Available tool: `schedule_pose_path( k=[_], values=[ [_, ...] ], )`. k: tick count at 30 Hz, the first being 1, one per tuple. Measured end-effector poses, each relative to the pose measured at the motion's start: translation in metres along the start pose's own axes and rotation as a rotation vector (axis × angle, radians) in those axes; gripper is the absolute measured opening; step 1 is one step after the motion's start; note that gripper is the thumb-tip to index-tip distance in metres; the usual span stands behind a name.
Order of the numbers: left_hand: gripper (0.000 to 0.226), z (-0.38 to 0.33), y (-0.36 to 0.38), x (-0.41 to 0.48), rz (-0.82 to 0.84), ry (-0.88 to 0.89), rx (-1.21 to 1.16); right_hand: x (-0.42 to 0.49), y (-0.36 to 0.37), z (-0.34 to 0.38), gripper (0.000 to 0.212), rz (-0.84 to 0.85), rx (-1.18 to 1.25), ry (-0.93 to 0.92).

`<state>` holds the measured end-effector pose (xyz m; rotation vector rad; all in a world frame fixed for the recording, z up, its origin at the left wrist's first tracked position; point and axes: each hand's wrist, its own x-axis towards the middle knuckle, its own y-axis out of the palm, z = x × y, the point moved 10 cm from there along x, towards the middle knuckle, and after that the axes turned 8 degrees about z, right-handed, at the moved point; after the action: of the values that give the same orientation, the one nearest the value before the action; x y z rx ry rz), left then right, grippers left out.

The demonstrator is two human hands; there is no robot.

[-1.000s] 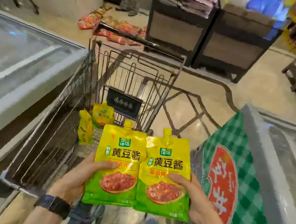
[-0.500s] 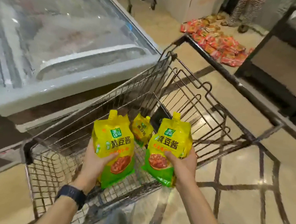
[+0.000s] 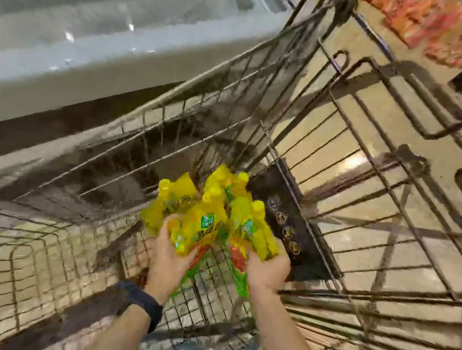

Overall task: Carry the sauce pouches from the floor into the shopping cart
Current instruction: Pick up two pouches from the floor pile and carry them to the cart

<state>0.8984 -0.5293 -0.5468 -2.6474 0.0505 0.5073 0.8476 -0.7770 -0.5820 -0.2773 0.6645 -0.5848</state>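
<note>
Two yellow-and-green plastic sauce pouches with yellow screw caps are held low inside the dark wire shopping cart (image 3: 234, 67), just above its mesh bottom. The pouch on the left (image 3: 204, 224) is in the left hand (image 3: 169, 255): its grip is closed round the lower half, thumb across the printed front. The pouch on the right (image 3: 245, 228) is in the right hand (image 3: 268, 270), whose grip is likewise closed on the lower part, fingers wrapped behind it. The two pouches touch side by side, caps pointing away from the person.

Just beyond them, two more yellow pouches (image 3: 174, 196) stand or lean in the basket near its far end; motion blur hides exactly how they rest. Beside these, to the right, a black placard (image 3: 285, 222) with small round symbols hangs on the cart's end wires.

A dark wristband (image 3: 141, 302) sits on the left wrist.

A pale grey chest freezer (image 3: 63, 45) with a glass top stands along the cart's left side. The glossy beige floor (image 3: 359, 29) shows through the wires, and a heap of red and orange packets (image 3: 426, 21) lies on it at the upper right.
</note>
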Motion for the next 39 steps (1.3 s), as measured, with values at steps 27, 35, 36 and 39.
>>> schedule_pose_path(
  k=[27, 35, 36, 39],
  values=[
    [0.070, -0.082, -0.135, -0.101, -0.139, -0.348, 0.537, -0.121, 0.061, 0.197, 0.071, 0.807, -0.771, -0.569],
    [0.075, -0.129, -0.277, -0.255, -0.506, -0.505, 0.688, -0.305, 0.110, 0.303, 0.086, 0.999, -1.094, -1.259],
    [0.073, -0.131, -0.292, -0.283, -0.549, -0.549, 0.710, -0.337, 0.115, 0.309, 0.086, 1.014, -1.102, -1.339],
    [0.073, -0.129, -0.331, -0.378, -0.687, -0.661, 0.700, -0.437, 0.122, 0.318, 0.090, 1.096, -1.089, -1.531]
  ],
)
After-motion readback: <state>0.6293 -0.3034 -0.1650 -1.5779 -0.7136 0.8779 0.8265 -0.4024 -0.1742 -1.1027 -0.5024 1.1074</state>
